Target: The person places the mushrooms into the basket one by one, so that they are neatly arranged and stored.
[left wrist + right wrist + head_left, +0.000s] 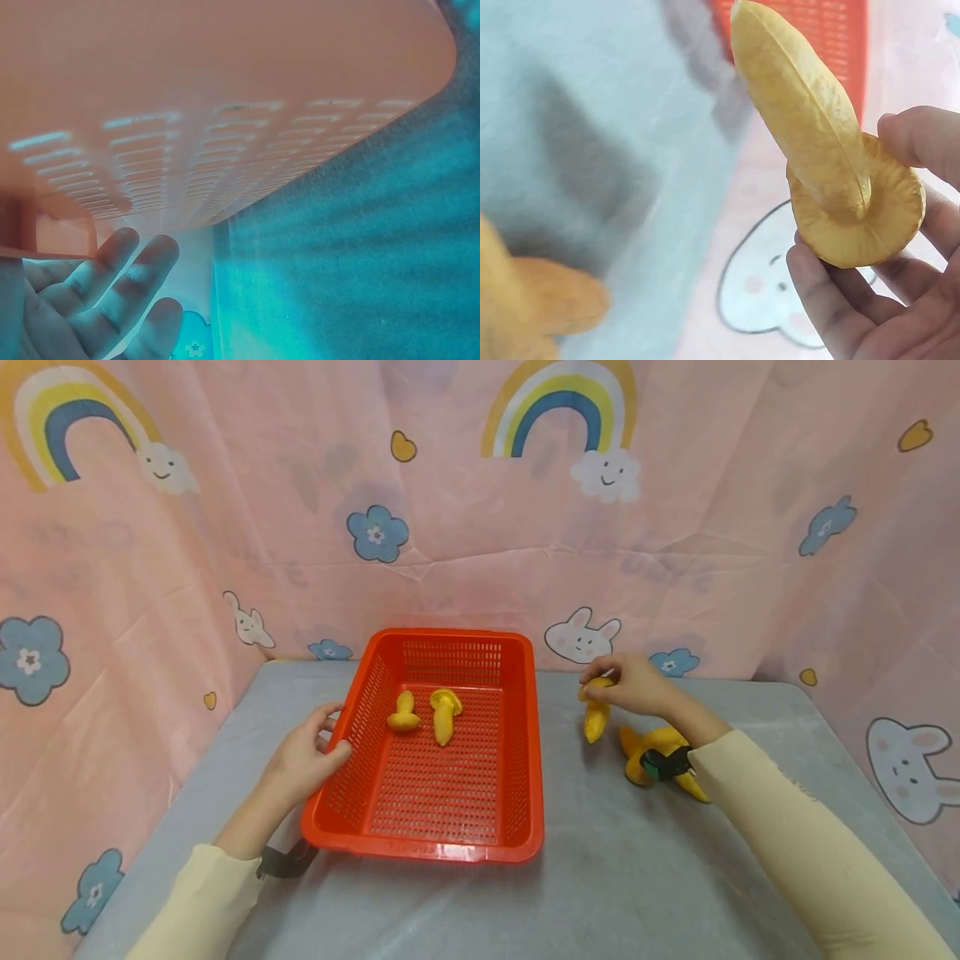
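My right hand (633,685) pinches a yellow mushroom (802,112) by the rim of its cap, and its stem points down over the table. Close under that wrist lie more yellow mushrooms (637,747), partly hidden by the black wrist strap. At the left side of a red perforated plastic basket (427,850), my left hand (303,756) holds the rim. Its thumb lies over the rim, and its fingers (142,270) lie along the outside wall. Two mushrooms rest on the basket's floor, one (405,714) cap toward me, the other (444,718) stem toward me.
The grey-covered table (600,877) carries the basket and the mushrooms. A pink printed curtain (465,585) hangs right behind the table's far edge and along both sides.
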